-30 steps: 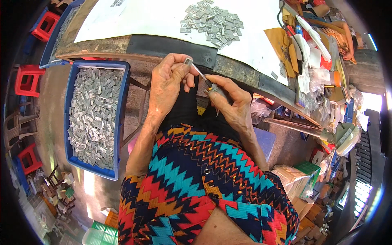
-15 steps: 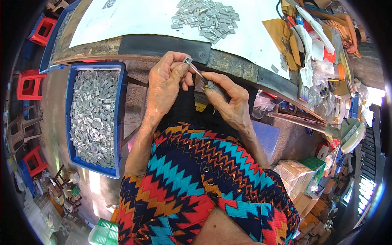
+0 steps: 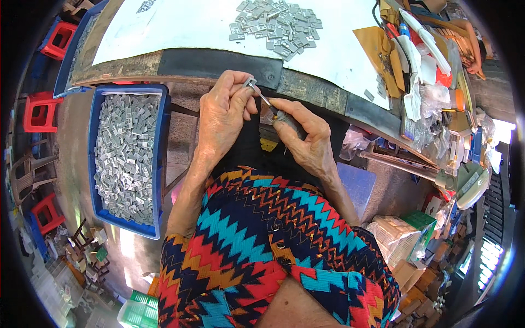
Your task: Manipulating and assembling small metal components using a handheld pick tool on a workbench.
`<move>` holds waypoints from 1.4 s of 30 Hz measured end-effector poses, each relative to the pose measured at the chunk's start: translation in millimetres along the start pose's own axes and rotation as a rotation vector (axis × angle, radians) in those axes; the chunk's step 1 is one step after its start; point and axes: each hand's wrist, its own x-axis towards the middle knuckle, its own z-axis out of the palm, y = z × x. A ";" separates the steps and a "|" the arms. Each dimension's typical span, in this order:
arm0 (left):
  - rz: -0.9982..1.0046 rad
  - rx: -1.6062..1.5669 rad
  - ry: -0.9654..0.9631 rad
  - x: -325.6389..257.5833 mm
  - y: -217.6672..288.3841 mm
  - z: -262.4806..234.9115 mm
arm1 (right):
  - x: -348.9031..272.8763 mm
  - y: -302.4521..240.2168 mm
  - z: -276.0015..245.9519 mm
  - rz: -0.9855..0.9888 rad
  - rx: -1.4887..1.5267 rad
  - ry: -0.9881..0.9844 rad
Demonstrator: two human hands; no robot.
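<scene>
Pinches a small grey rectangular piece with left hand, toward 12 o'clock; grips a thin-shafted tool with right hand, tip at piece. Faces a table and heap of similar pieces farther out at 12 o'clock, with a blue bin of more at 9 o'clock.

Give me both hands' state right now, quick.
Left hand: closed, pinching a small grey piece between thumb and fingers.
Right hand: closed, holding a slim metal-shafted tool, its tip at the piece.
</scene>
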 end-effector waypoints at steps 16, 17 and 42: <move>0.381 0.550 0.055 12.1 -6.1 1.6 | 9.3 6.4 12.0 -0.283 -0.427 0.068; 0.408 0.553 0.064 11.6 -5.6 0.7 | 10.0 6.8 12.5 -0.286 -0.427 0.070; -0.094 -0.152 -0.035 49.7 21.4 -24.5 | 12.6 -1.8 -17.1 0.425 0.236 -0.125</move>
